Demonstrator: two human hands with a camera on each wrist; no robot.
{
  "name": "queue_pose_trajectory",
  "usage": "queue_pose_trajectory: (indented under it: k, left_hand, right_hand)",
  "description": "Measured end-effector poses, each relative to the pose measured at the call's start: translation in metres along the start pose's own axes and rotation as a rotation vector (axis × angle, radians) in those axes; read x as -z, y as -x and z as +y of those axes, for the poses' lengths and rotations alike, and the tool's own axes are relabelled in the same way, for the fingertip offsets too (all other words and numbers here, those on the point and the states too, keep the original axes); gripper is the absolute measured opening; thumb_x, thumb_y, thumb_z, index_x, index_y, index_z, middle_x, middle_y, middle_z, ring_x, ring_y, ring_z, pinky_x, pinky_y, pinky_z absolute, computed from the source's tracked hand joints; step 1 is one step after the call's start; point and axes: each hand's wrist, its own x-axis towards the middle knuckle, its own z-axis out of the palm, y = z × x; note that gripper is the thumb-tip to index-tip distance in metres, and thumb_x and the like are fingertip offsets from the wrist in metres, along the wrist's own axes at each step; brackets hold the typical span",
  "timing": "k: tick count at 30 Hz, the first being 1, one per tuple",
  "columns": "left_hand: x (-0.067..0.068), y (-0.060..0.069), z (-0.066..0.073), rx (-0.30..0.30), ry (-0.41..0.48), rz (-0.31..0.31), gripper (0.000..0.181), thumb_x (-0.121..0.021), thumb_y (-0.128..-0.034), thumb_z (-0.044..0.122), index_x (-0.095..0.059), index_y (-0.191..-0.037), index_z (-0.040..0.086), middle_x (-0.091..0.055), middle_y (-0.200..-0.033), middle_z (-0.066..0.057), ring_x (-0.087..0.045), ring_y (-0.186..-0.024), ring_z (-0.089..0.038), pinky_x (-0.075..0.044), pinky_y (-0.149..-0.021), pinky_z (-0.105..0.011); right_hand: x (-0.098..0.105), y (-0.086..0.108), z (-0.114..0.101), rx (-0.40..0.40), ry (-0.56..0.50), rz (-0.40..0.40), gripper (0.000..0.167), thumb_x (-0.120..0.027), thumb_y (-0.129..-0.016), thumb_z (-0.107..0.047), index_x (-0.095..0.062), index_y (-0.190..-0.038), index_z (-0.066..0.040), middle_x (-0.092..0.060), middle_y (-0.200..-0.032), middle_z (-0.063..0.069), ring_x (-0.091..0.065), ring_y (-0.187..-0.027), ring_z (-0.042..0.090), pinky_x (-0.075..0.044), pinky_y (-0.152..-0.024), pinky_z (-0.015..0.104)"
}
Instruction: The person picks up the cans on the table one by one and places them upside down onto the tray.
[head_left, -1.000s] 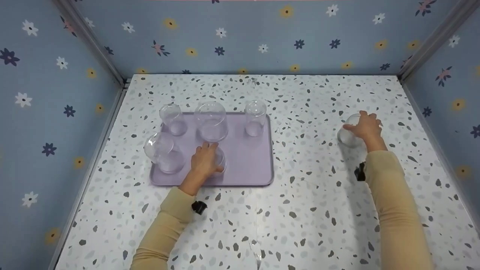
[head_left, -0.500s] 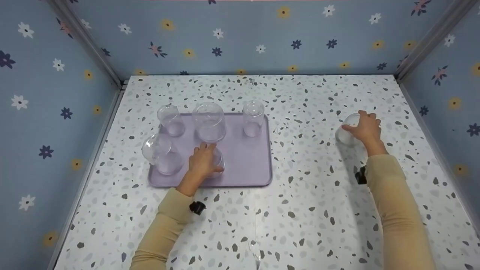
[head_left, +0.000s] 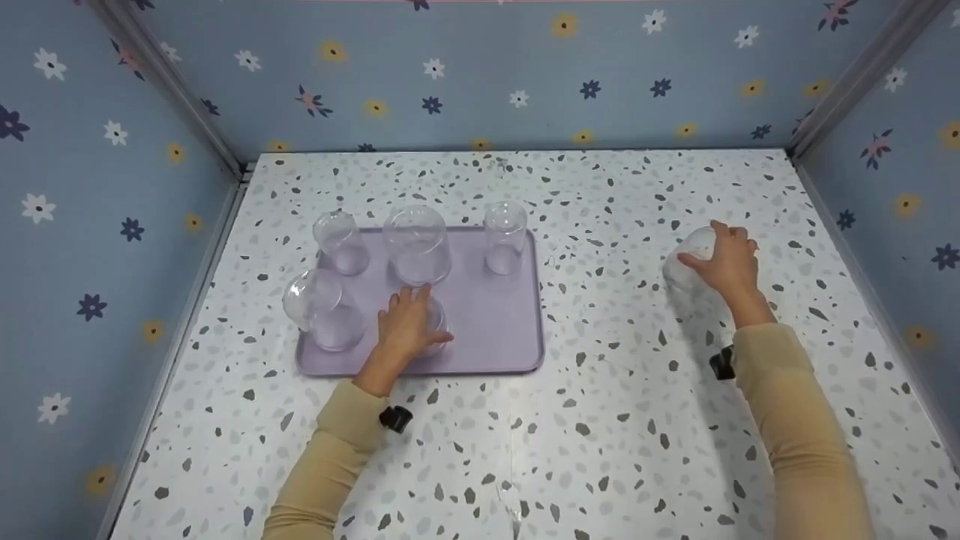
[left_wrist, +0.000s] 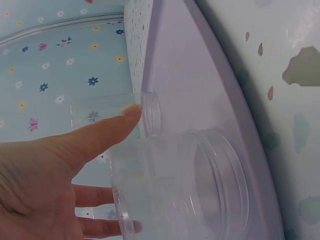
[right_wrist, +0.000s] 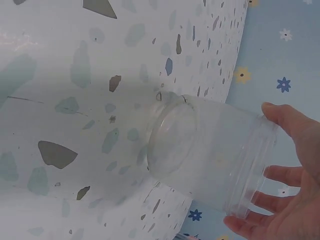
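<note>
At the front of the lilac tray (head_left: 491,330), my left hand (head_left: 405,322) is beside a clear plastic jar (left_wrist: 175,185), ridged end down on the tray. The left wrist view shows that thumb straight and apart from the jar, with fingertips at its far side. On the right, my right hand (head_left: 731,262) grips another clear jar (right_wrist: 215,150) by its ridged upper end, thumb on one side and fingers on the other. This jar leans, its base toward the speckled tabletop (right_wrist: 60,115); whether the base touches I cannot tell.
Several more clear jars stand on the tray: a wide jar (head_left: 418,247) at the back middle, a slim jar (head_left: 505,240) at the back right, a small jar (head_left: 341,244) at the back left and a larger jar (head_left: 326,311) at the left. Flowered walls (head_left: 480,75) enclose the table.
The left thumb has spread away from its jar. My right hand has tilted its jar a little, the base swinging left. The head view has shifted slightly.
</note>
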Motion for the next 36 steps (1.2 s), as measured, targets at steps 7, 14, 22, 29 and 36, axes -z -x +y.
queue_pose_trajectory:
  k: [7,14,22,29,36]
  left_hand:
    - [0.000,0.002,0.003,-0.018,0.014,0.044,0.084,-0.076,-0.0668,0.035,-0.036,-0.132,-0.001,-0.037,-0.127,-0.025,-0.035,-0.117,-0.039,-0.032,-0.088,-0.056]
    - [-0.003,0.005,0.006,-0.067,0.043,0.154,0.076,-0.075,-0.0685,0.031,-0.041,-0.126,-0.005,-0.042,-0.123,-0.024,-0.038,-0.116,-0.037,-0.031,-0.090,-0.056]
    - [-0.002,0.007,0.011,-0.113,0.064,0.237,0.075,-0.073,-0.0701,0.034,-0.042,-0.125,-0.006,-0.043,-0.123,-0.024,-0.039,-0.115,-0.037,-0.029,-0.092,-0.054]
    - [-0.004,0.008,0.015,-0.168,0.117,0.281,0.069,-0.073,-0.0719,0.030,-0.044,-0.124,-0.005,-0.044,-0.123,-0.022,-0.042,-0.112,-0.037,-0.031,-0.091,-0.052]
    - [-0.009,0.007,0.021,-0.233,0.181,0.370,0.063,-0.073,-0.0723,0.026,-0.047,-0.122,-0.004,-0.045,-0.122,-0.021,-0.045,-0.108,-0.036,-0.035,-0.090,-0.045]
  right_hand:
    - [-0.005,0.012,-0.007,0.084,-0.051,0.057,0.080,-0.062,-0.080,-0.039,-0.024,-0.136,0.004,-0.022,-0.129,0.035,-0.022,-0.116,0.052,-0.027,-0.087,0.061]
    - [-0.011,0.022,-0.016,0.164,-0.123,0.114,0.078,-0.064,-0.080,-0.037,-0.028,-0.135,0.004,-0.026,-0.127,0.033,-0.028,-0.113,0.049,-0.029,-0.087,0.059]
    - [-0.017,0.031,-0.030,0.241,-0.171,0.202,0.074,-0.068,-0.077,-0.031,-0.033,-0.132,0.005,-0.032,-0.123,0.033,-0.033,-0.112,0.048,-0.028,-0.090,0.057]
    - [-0.025,0.041,-0.041,0.284,-0.222,0.226,0.073,-0.070,-0.076,-0.029,-0.035,-0.132,0.002,-0.035,-0.122,0.030,-0.034,-0.112,0.045,-0.028,-0.092,0.054]
    - [-0.033,0.052,-0.051,0.351,-0.279,0.271,0.070,-0.071,-0.075,-0.025,-0.038,-0.129,0.005,-0.038,-0.121,0.030,-0.037,-0.112,0.043,-0.029,-0.093,0.052]
